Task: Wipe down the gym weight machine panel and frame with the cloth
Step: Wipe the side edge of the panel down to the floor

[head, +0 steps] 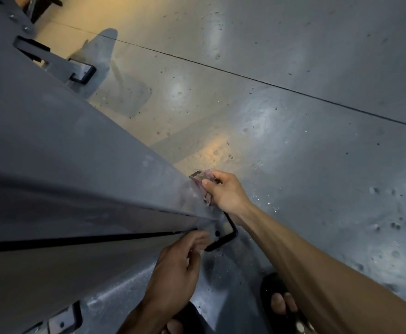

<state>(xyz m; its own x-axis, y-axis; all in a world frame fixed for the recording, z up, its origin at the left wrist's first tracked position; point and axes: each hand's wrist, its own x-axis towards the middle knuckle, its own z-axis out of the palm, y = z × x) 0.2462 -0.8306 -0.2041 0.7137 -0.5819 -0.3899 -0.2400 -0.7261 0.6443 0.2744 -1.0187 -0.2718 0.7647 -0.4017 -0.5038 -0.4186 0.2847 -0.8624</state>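
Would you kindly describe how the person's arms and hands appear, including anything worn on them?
Both hands, the right hand and the left hand, are bare: no gloves. No rings or watch show. Both forearms are uncovered, with no sleeve in view up to the picture's edge. No cables or markings show on either arm.

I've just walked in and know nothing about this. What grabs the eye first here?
The right hand at centre, gripping a crumpled pinkish cloth against the lower edge of the big grey machine panel that fills the left side. Just below, the left hand reaches toward the frame's black base bracket, above the pitted grey floor.
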